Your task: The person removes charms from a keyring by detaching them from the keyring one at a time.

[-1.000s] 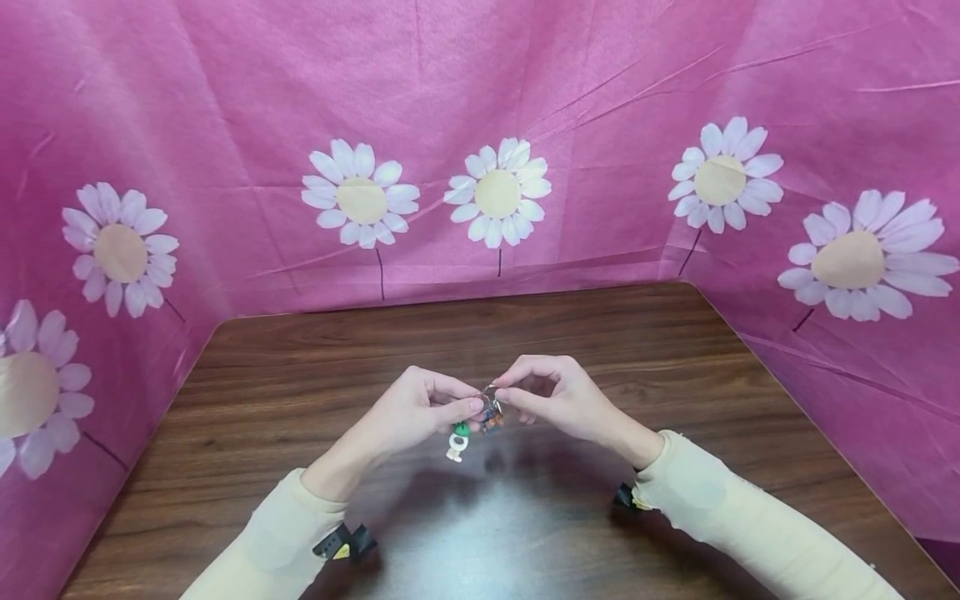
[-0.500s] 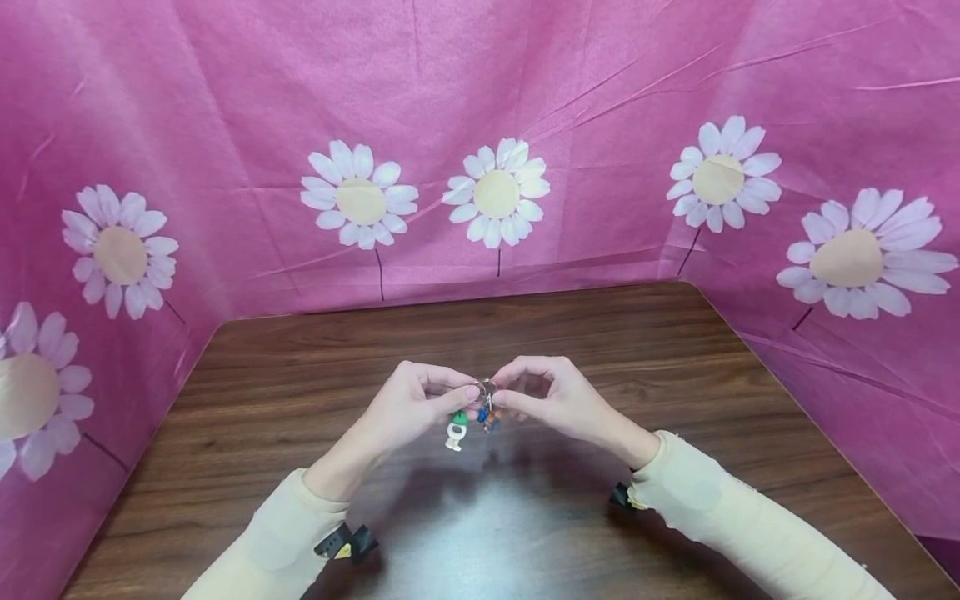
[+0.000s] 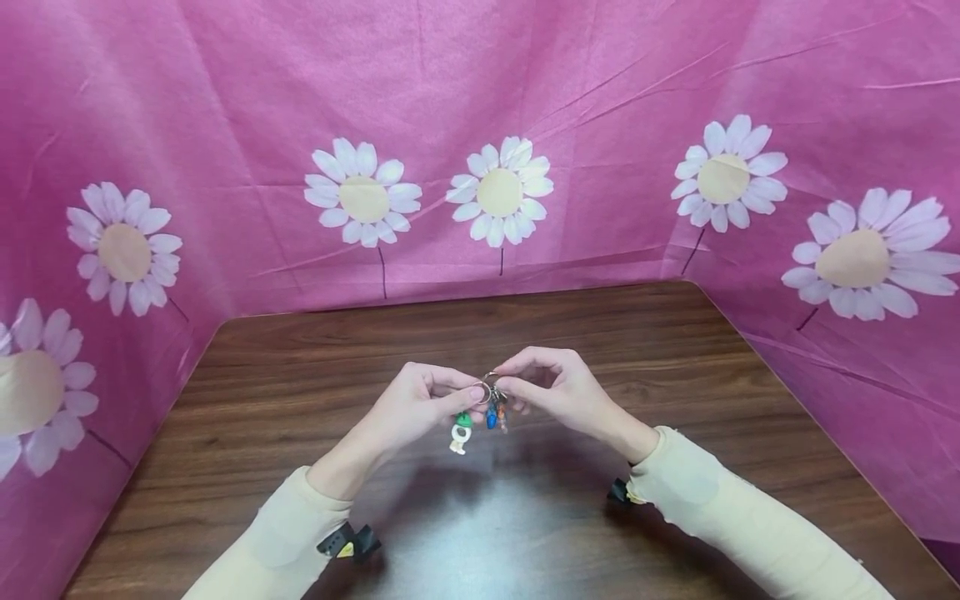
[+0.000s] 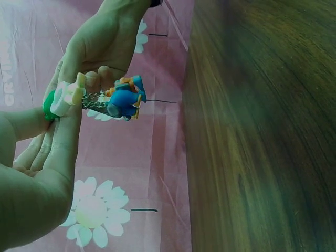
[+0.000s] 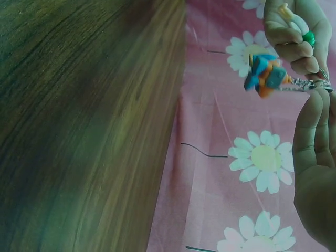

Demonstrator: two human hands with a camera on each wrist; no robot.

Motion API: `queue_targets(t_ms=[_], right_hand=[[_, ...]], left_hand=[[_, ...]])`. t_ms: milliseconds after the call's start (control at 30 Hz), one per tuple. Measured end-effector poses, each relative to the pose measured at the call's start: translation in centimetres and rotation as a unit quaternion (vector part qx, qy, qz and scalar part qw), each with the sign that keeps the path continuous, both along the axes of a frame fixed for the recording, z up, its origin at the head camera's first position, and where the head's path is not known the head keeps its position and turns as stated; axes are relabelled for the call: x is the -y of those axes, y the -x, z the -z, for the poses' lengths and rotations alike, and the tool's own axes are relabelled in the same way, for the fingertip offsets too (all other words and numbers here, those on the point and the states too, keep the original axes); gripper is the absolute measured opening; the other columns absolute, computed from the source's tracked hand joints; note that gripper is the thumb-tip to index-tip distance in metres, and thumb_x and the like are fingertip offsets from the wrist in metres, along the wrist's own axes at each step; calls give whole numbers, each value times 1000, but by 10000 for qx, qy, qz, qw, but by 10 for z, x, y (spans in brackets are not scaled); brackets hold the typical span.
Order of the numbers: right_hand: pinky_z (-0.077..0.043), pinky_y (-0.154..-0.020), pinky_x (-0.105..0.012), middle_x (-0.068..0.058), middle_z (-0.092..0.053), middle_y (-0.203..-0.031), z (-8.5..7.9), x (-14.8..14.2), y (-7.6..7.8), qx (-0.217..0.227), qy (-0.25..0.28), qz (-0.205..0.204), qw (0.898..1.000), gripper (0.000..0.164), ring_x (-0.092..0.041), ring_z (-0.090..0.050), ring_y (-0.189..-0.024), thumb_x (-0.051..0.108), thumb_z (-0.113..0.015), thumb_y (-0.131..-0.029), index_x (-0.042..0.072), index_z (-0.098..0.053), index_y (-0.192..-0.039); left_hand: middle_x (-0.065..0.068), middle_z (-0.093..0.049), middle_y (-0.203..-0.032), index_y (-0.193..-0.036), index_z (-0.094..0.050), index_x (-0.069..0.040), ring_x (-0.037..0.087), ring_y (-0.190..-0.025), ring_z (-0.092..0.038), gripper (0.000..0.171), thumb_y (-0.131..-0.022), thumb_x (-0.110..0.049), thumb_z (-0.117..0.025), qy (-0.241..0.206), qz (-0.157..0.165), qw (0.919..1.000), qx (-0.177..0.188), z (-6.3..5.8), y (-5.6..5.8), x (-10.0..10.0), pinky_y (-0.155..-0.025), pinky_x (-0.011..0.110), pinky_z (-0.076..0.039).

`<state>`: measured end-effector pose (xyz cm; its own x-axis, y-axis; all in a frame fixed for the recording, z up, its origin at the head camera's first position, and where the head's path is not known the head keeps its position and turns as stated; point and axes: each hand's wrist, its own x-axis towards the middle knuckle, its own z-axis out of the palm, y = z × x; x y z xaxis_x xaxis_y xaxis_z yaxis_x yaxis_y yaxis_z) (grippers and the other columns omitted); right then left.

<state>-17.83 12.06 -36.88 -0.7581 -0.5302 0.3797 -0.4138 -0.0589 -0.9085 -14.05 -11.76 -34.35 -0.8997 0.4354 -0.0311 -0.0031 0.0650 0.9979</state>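
Over the table, my left hand (image 3: 412,408) and right hand (image 3: 566,396) face each other at a metal key ring (image 3: 486,393). The left thumb and forefinger pinch it from one side. On the other side, the right thumb and fingertips pinch metal keychain parts at the ring. Below the left hand dangles a small charm (image 3: 461,437) with a green top, white ring-shaped middle and cream feet. Blue and orange figures (image 4: 126,98) hang from short silver chains (image 5: 300,82) near the right fingertips. Fingers partly hide where the metal parts join.
The brown wood-grain table (image 3: 315,342) lies under both hands. A pink cloth (image 3: 600,83) printed with white daisies surrounds its back and sides. Black straps or clips (image 3: 348,542) sit by the cream sleeves (image 3: 705,475).
My right hand has risen slightly, and its fingertips have shifted along the metal parts. The blue and orange figures have swung and turned, hanging more separately now. The left hand has barely moved.
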Motion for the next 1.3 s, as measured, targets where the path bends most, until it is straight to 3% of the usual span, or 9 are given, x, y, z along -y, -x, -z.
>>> queue_targets(t_ms=[233,400,600,767,967,1300], right_hand=[[-56,-50,-32,-10,-70,-83,2,2,3,-427,-7,-350,9985,17,-16,-60,-58,-10,-71,-89,-4,-74,-104],[-51,-46,-28,-13,-68,-76,5,2,2,-544,-282,-332,9976,15,-20,-57,-55,-5,-74,-89,2,-77,-103],[-59,-52,-43,-8,-74,-88,8,6,-1,-331,-488,-89,9982,15,-27,-66,-61,4,-75,-92,10,-75,-106],[-60,-53,-45,-10,-75,-87,14,14,-3,-249,-301,-224,9990,10,-30,-69,-63,2,-74,-92,8,-75,-100],[-59,-52,-47,-12,-73,-88,13,21,-5,-492,-16,-326,9983,10,-32,-68,-59,-2,-72,-92,5,-74,-100],[-59,-51,-40,-11,-68,-95,12,11,-1,-774,178,-49,9968,17,-31,-66,-61,-7,-71,-91,8,-74,-100]], left_hand=[[24,-74,-96,-111,-72,8,18,-82,-74,22,-96,-7,-71,10,-76,10000,37,4,0,0,-79,38,-61],[20,-75,-91,-110,-73,7,20,-82,-74,21,-96,-9,-72,112,-57,9999,10,9,1,1,-79,38,-61],[17,-76,-88,-111,-73,6,22,-82,-74,23,-96,-11,-71,36,-160,9998,-106,8,1,5,-76,39,-62],[19,-75,-90,-112,-72,9,19,-80,-74,25,-97,-11,-70,-142,-278,9995,-95,6,-2,9,-74,39,-62],[17,-75,-92,-111,-73,7,23,-83,-74,24,-98,-13,-70,-22,-354,9991,-247,6,-7,16,-76,37,-62],[15,-76,-90,-111,-74,4,21,-82,-74,23,-96,-14,-72,207,-92,9996,-190,7,0,8,-73,38,-62]])
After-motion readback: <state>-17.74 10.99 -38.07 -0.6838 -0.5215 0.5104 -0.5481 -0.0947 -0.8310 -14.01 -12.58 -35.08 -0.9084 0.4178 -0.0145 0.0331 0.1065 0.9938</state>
